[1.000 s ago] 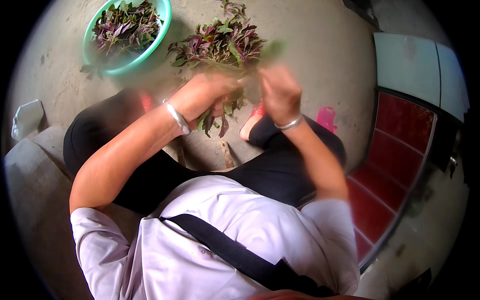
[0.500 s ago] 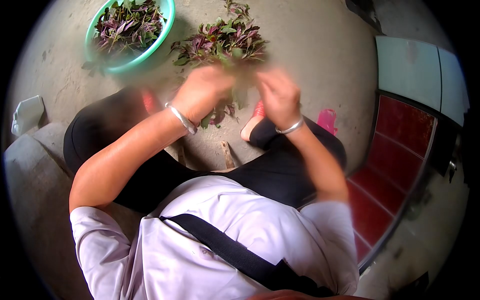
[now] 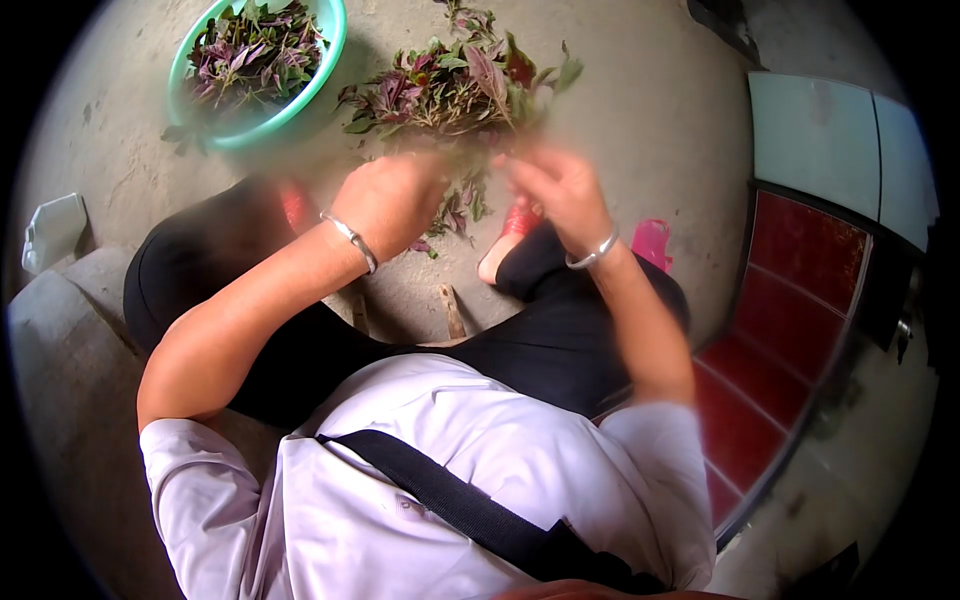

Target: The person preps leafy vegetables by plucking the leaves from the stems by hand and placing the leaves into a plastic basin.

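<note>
A pile of purple-and-green leafy greens [image 3: 440,95] lies on the floor just beyond my hands. My left hand [image 3: 392,200] is closed, back upward, at the near side of the pile; haze and its own knuckles hide what its fingers hold. Across a small gap, my right hand [image 3: 562,195] pinches thumb against fingers at the lower end of a leafy sprig [image 3: 520,75], whose blurred leaves rise over the pile's right side. Below and between the hands, loose leaves [image 3: 462,205] lie on the floor.
A green basin [image 3: 335,50] full of similar leaves stands at upper left. Red-tiled steps [image 3: 770,350] and pale cabinet panels [image 3: 815,130] are at right. A pink object [image 3: 652,242] lies by my right knee, a white container [image 3: 55,230] at far left.
Both hands have shifted slightly lower, the left also a little leftward. A leafy sprig now stands up over the pile's right side, and the loose leaves below show more clearly.
</note>
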### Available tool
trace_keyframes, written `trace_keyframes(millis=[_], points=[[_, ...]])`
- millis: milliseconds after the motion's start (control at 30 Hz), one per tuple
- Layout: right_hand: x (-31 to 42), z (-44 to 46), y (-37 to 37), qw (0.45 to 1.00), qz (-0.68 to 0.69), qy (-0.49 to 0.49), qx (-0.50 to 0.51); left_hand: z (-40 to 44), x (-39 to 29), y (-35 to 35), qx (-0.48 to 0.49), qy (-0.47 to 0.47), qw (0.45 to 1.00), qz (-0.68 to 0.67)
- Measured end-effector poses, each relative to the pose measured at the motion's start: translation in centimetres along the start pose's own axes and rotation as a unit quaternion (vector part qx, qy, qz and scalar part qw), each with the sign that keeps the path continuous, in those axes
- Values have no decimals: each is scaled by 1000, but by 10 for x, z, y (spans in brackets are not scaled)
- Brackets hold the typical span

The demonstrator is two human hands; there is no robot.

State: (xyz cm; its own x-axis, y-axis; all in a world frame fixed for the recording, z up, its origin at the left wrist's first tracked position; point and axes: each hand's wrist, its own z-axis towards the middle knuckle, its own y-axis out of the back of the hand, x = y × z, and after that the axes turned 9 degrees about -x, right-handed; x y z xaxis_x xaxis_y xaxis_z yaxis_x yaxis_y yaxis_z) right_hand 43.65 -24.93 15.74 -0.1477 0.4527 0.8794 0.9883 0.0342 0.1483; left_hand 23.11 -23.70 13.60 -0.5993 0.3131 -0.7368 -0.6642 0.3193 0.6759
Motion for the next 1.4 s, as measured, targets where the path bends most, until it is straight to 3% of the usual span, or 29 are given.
trace_keyframes(millis=[67, 167, 267, 300, 333, 400, 467, 500, 633, 733, 800, 867, 1100, 1167, 1400], points=[[-2, -1, 2, 1000, 5, -12, -1, 3, 9, -8, -58, -31, 998, -5], [-9, -2, -6, 978, 164, 23, -129, 14, -5, 6, 1, 155, 966, -208], [-27, -1, -17, 946, -89, 290, -116, 19, -2, -3, -14, 288, 847, -446], [-35, -2, -23, 980, -113, 149, 63, 17, 2, -7, 0, 284, 863, -418], [-37, -5, -23, 934, -270, 139, 190, 17, 10, -13, 13, 280, 877, -390], [-32, -12, -24, 939, -292, 39, 176, 16, 12, -14, -1, 273, 905, -328], [-35, -5, -19, 979, -97, -123, 128, 14, 4, -9, -59, 268, 925, -262], [-37, -2, -17, 979, -47, -158, 120, 14, 6, -15, -165, 163, 962, -142], [-43, -15, -29, 984, -6, -112, 136, 11, 0, -19, -207, 1, 965, -164], [-36, -22, -34, 975, -196, 104, -15, 4, 4, -24, -192, 151, 925, -291], [-42, -19, -32, 974, -173, 133, -66, 9, -3, -15, -164, 271, 807, -499], [-31, -19, -30, 972, -175, 126, -91, 9, -2, -10, -117, 318, 739, -583], [-21, -20, -27, 942, -247, 208, -90, 8, 13, -21, -67, 314, 710, -627], [-19, -21, -28, 963, -211, 155, -70, 8, 12, -23, -83, 345, 703, -617], [-13, -22, -25, 998, -47, -33, 21, 9, 9, -23, -63, 316, 709, -627]])
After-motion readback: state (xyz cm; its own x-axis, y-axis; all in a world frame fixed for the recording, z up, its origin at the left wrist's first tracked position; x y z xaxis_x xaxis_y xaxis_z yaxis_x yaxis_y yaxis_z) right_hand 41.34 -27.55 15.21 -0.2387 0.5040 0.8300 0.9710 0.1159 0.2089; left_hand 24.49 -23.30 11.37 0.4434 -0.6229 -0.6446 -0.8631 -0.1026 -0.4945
